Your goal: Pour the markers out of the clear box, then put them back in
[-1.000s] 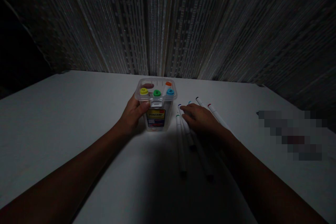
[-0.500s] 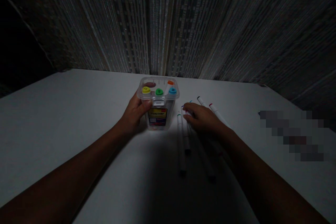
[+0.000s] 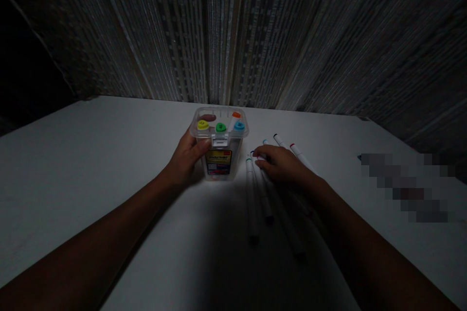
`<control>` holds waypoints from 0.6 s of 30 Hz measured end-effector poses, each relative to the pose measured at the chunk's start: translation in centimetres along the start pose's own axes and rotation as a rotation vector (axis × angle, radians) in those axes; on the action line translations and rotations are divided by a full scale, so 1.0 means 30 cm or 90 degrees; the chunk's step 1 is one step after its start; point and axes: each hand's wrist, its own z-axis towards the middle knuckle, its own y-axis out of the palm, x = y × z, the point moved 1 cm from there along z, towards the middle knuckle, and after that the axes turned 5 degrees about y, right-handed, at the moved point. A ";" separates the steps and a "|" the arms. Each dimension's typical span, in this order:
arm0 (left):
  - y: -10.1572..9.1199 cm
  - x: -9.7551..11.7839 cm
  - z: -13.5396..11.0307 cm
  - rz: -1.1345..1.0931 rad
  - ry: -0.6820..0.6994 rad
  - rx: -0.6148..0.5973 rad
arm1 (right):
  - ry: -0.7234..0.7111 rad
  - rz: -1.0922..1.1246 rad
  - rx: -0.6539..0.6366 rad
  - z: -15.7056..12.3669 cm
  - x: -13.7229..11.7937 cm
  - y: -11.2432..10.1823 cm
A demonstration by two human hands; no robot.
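Observation:
My left hand (image 3: pixel 183 159) is wrapped around the left side of a clear plastic box (image 3: pixel 237 153) with a yellow and dark label, keeping it upright on the table. Inside it stand markers with a yellow end (image 3: pixel 203 125), a green end (image 3: pixel 220 127), a blue end (image 3: pixel 239 126) and an orange end (image 3: pixel 236 115). To the right of the box, my right hand (image 3: pixel 280 161) has its fingers closed at the far ends of white markers lying on the table, pinching one marker (image 3: pixel 263 194). A green-ended marker (image 3: pixel 252 199) lies just left of it. The fingertips partly hide the grip.
Past my right hand lie a black-ended marker (image 3: pixel 279 139) and a red-ended marker (image 3: pixel 301 155). A pixelated patch (image 3: pixel 404 187) covers something at the right of the white table (image 3: pixel 109 155). Behind the table hangs a striped curtain-like backdrop (image 3: pixel 226 34). Light is dim.
The markers under my right hand have shifted slightly, their near ends swinging right and toward me. My left hand and the box have stayed in place.

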 end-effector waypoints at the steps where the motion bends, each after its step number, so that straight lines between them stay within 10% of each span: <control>1: 0.000 -0.001 0.000 -0.005 0.005 0.001 | 0.000 -0.002 0.000 -0.001 0.000 -0.001; 18: 0.005 0.008 0.005 -0.024 0.006 0.009 | -0.013 -0.024 -0.044 -0.009 -0.014 -0.014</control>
